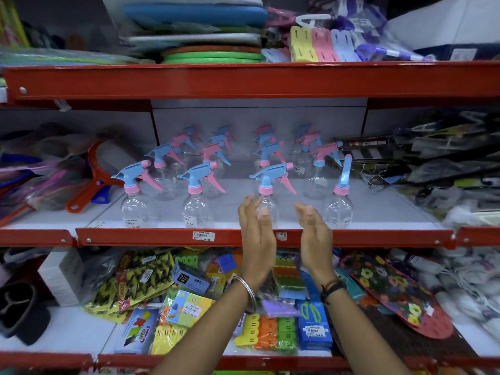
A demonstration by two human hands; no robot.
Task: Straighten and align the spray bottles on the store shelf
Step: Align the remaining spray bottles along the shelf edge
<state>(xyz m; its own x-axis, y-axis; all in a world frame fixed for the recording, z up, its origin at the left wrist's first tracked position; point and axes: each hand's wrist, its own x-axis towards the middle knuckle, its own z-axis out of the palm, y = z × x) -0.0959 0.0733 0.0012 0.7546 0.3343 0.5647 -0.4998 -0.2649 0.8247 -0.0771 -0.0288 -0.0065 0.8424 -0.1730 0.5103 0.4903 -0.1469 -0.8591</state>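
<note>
Both hands open – left hand (pixel 255 228) and right hand (pixel 313 228) flank clear plastic blue-trigger spray bottle (pixel 266 196), gripping nothing; next – turn rightmost front bottle (pixel 339 204) nozzle into line

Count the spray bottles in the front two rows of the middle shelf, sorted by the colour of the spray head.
Blue-headed bottles: 6
Pink-headed bottles: 2
Total: 8
</note>
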